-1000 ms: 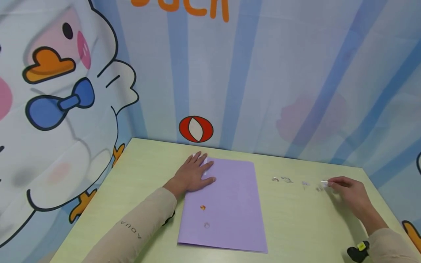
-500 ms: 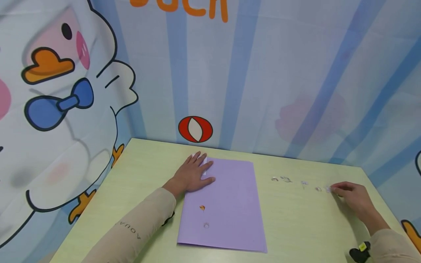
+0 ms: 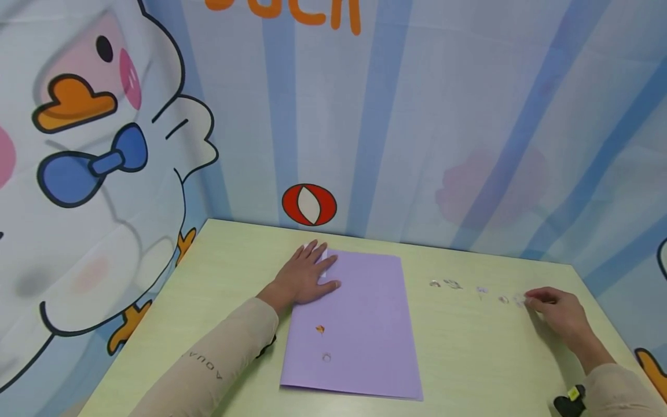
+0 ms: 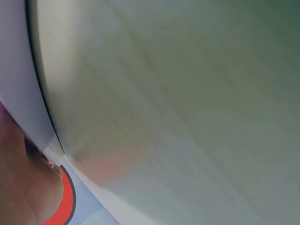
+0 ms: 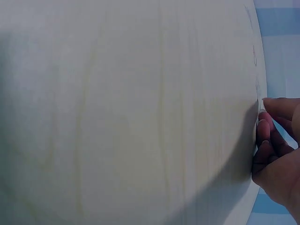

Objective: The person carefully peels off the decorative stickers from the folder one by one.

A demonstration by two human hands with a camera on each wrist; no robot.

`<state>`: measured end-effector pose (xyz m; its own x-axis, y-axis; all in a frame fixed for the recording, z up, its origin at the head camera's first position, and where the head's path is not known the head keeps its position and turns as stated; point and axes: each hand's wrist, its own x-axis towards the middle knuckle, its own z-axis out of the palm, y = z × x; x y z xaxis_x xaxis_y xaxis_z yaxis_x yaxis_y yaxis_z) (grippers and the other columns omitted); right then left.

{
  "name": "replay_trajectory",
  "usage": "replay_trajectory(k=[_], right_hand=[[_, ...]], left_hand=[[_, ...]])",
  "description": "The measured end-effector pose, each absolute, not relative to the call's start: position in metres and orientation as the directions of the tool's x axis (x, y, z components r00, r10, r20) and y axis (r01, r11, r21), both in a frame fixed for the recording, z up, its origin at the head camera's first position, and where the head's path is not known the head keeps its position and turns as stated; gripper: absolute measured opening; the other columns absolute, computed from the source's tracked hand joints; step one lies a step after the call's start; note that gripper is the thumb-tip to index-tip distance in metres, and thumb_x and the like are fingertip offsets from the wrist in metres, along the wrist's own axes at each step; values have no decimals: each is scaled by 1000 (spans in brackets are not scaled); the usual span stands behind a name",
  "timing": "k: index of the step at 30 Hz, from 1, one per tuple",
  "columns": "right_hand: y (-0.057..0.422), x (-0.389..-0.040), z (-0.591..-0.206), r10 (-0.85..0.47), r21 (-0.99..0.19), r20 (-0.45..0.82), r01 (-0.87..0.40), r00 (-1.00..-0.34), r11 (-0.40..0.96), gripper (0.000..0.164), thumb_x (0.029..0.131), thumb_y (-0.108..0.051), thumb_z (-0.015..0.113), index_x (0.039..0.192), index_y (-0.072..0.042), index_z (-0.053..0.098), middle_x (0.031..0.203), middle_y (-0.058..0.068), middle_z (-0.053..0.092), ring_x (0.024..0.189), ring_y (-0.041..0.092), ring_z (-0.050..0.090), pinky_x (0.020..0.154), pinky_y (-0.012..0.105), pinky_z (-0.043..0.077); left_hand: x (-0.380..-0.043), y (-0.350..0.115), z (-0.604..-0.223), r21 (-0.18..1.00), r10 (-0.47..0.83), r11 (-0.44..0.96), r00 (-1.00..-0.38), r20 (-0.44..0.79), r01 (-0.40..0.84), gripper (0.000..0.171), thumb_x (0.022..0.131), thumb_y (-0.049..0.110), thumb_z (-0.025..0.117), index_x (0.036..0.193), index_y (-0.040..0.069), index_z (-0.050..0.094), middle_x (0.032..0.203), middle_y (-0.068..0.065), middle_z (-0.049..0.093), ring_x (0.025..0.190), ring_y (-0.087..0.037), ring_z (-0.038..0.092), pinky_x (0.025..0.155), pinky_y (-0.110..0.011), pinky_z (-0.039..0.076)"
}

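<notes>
In the head view, my left hand (image 3: pixel 307 275) lies with fingers spread on the upper left corner of a purple folded sheet (image 3: pixel 365 324). A small orange sticker-like piece (image 3: pixel 320 329) and a faint ring-shaped one (image 3: pixel 326 357) are on that sheet. At the right, my right hand (image 3: pixel 560 313) pinches the edge of a small clear sticker-like piece (image 3: pixel 519 299) at the table surface. The right wrist view shows the right hand (image 5: pixel 279 145) with thumb and fingertips close together low at the table; the piece itself is hard to make out there.
A row of small clear pieces with printed shapes lies left of the right hand: an arch-like one (image 3: pixel 435 284), a grey one (image 3: pixel 453 284), a purple one (image 3: pixel 482 291) and a round one (image 3: pixel 503 299). A printed cloth backdrop (image 3: pixel 417 145) stands behind the pale table (image 3: pixel 469 359).
My right hand has brought the clear piece down to the table, slightly right and toward me, at the end of the row. The left hand has stayed on the purple sheet.
</notes>
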<state>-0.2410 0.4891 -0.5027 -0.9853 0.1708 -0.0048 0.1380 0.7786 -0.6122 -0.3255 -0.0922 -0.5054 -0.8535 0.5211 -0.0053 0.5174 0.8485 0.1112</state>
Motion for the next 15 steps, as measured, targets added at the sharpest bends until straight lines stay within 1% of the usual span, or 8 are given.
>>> replay_trajectory(k=[1,3,7,10,15], right_hand=[[488,-241,-503,171,-609,3,134,-985,781,40,109,-26,61,129,8,68,116,22,67,93,19,58,67,26,48],[487,-240,-502,173,-610,7,133,-985,782,38,108,-25,61,127,7,68,114,20,67,92,19,57,67,26,47],[485,-239,-502,182,-615,-3,146,-983,775,38,109,-26,60,126,7,69,118,24,67,98,26,59,67,26,47],[486,-239,-503,194,-620,-14,160,-981,768,41,109,-30,61,126,7,69,121,26,66,99,27,59,67,27,48],[484,-239,-501,205,-623,-11,167,-979,764,49,109,-36,59,128,8,68,116,24,67,91,21,59,66,29,49]], left_hand=[[-326,-92,-506,113,523,847,-852,-1,519,78,104,69,40,168,24,36,176,-12,22,163,-36,11,130,-55,10],[-326,-92,-507,110,522,848,-853,-1,519,78,104,68,40,167,24,36,176,-12,22,163,-37,11,130,-56,10],[-326,-92,-507,97,522,849,-853,0,520,77,105,68,39,168,23,36,176,-12,22,163,-37,12,130,-55,11],[-325,-91,-505,92,522,849,-853,-1,520,78,105,68,39,168,23,36,176,-12,22,163,-36,12,130,-55,11],[-325,-91,-505,91,520,851,-854,-4,518,77,105,68,38,168,24,35,176,-12,22,163,-36,11,130,-55,11]])
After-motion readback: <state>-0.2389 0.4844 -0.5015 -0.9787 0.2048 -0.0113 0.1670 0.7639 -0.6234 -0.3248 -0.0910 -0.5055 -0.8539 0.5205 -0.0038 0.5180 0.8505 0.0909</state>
